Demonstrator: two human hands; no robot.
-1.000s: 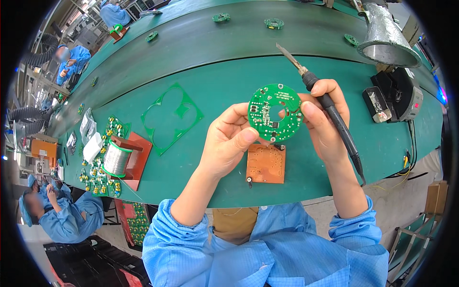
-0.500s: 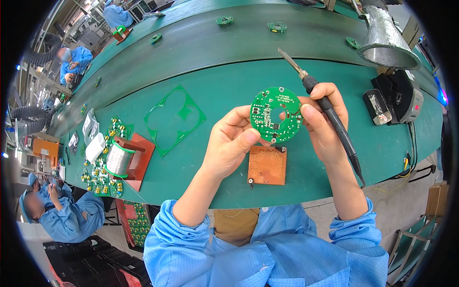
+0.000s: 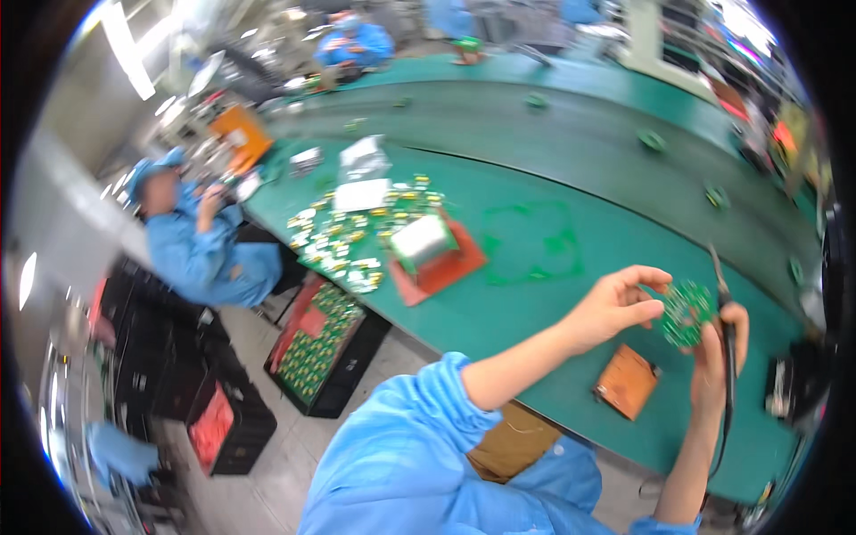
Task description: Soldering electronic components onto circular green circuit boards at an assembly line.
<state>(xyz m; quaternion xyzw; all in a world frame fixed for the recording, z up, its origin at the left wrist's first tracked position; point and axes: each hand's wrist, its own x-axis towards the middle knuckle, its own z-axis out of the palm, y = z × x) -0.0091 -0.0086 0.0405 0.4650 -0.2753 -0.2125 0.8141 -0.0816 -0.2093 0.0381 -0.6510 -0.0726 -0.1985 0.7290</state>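
Observation:
A round green circuit board (image 3: 687, 312) with a central hole is held up above the green bench in my right hand (image 3: 710, 361), the thumb against its lower edge. The same hand grips a black-handled soldering iron (image 3: 729, 357), its tip pointing up and away. At the board's left edge is my left hand (image 3: 615, 308), thumb and fingers apart; blur hides whether the fingertips touch it. On the bench below lies an orange-brown square fixture plate (image 3: 629, 382).
Left on the bench stand a solder wire spool (image 3: 422, 242) on a red stand (image 3: 468, 257) and several small circuit boards (image 3: 343, 241). A green cut-out panel (image 3: 568, 252) lies flat. Boards rest on the belt (image 3: 597, 120) behind. A co-worker (image 3: 192, 232) sits left, beyond a crate (image 3: 343, 374).
The view has swung left, so my hands and board appear farther right. My left thumb no longer overlaps the board's face. The board remains with the soldering iron in my right hand.

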